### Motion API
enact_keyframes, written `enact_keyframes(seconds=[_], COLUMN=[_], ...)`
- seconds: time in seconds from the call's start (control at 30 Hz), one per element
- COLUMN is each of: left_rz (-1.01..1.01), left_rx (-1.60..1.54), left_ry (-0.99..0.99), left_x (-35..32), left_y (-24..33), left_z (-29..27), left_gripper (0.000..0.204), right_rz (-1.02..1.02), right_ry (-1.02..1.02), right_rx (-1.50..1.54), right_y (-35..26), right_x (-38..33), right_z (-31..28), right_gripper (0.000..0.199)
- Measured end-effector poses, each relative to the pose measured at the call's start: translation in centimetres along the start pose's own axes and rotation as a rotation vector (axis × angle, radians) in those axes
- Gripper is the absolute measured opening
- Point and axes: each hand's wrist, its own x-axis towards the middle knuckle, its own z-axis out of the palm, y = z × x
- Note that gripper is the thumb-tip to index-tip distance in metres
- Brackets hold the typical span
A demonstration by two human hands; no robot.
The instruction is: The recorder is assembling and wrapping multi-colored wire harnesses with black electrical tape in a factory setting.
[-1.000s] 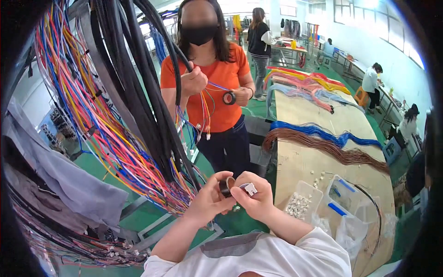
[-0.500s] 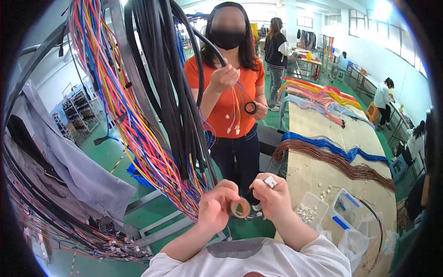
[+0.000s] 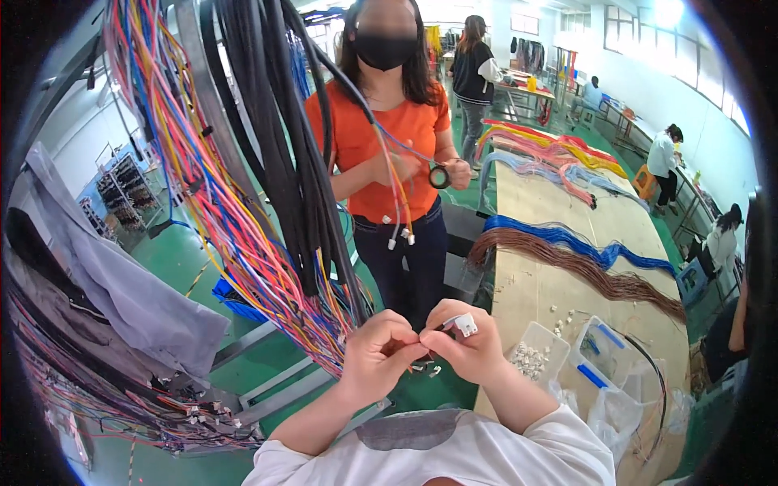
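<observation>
My left hand (image 3: 379,355) and my right hand (image 3: 468,347) meet in front of my chest, thumbs and fingertips pinched together. A white plastic connector (image 3: 465,325) rests against the fingers of my right hand, with a short stretch of pale wire behind it. What my left fingertips pinch is too small or hidden to make out. The roll of tape seen earlier is hidden. To the left of my hands hangs a thick bundle of coloured wires (image 3: 243,235) beside black sleeved cables (image 3: 284,162).
A person in orange (image 3: 389,130) stands opposite, with a black tape roll (image 3: 439,176) and a cable. On the right table (image 3: 559,296) lie blue wires (image 3: 567,239), brown wires (image 3: 583,271), a tray of white connectors (image 3: 531,356) and a clear box (image 3: 604,352). Grey cloth (image 3: 138,275) hangs left.
My hands have come together, and the tape roll that was at my left fingers has gone out of sight. The other person's raised hand has lowered from the cable.
</observation>
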Motion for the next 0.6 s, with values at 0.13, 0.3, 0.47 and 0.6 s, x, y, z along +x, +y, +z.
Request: enact_keyframes(seconds=[0.13,0.3,0.47,0.6], left_rz=[-0.212,-0.372,-0.514,-0.353], left_rx=[0.310,-0.385,-0.585,-0.792], left_ry=[-0.082,-0.150,-0.046,-0.020], left_x=[0.4,1.4,1.7,1.0], left_y=[0.3,0.7,0.5,0.3], left_z=[0.5,0.2,-0.5,-1.2], left_gripper=[0.036,0.048,0.049,0.049], right_rz=[-0.111,-0.098,0.040,0.339], right_ry=[0.037,0.135,0.162,0.212], right_rx=[-0.100,-0.069,0.084,0.444], right_y=[0.0,-0.4,-0.2,-0.4], right_x=[-0.2,-0.3,-0.4,-0.3], right_z=[0.1,0.6,0.9,0.4], right_gripper=[0.009,0.006,0.009,0.007])
